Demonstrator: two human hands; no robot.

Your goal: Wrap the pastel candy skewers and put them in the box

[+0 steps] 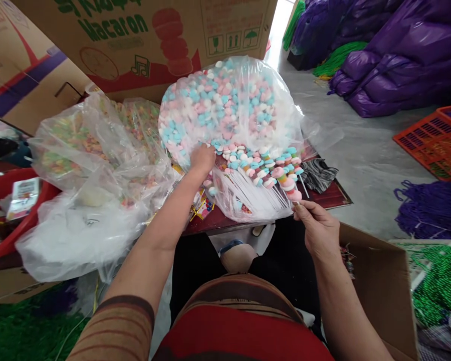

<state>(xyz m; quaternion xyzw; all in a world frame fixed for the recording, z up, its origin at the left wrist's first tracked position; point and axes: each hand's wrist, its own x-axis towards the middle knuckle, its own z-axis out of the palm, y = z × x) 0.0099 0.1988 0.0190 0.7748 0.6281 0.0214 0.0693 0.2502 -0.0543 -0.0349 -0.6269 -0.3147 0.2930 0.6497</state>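
Note:
My right hand pinches the lower end of a candy skewer, on which pink and other coloured soft candies are threaded. Several finished-looking skewers in pink, white and blue lie beside it. My left hand is at the near edge of a large clear bag of pink, white and blue marshmallow candies. Its fingers are curled together, and what they hold, if anything, is hidden. Between my hands, a clear bag of thin white sticks lies at the front of the dark red table.
Clear bags of orange and green candies lie on the left, beside a red basin. A large carton stands behind. An open cardboard box is at my right side, near an orange crate. Crumpled striped cloth lies on the table.

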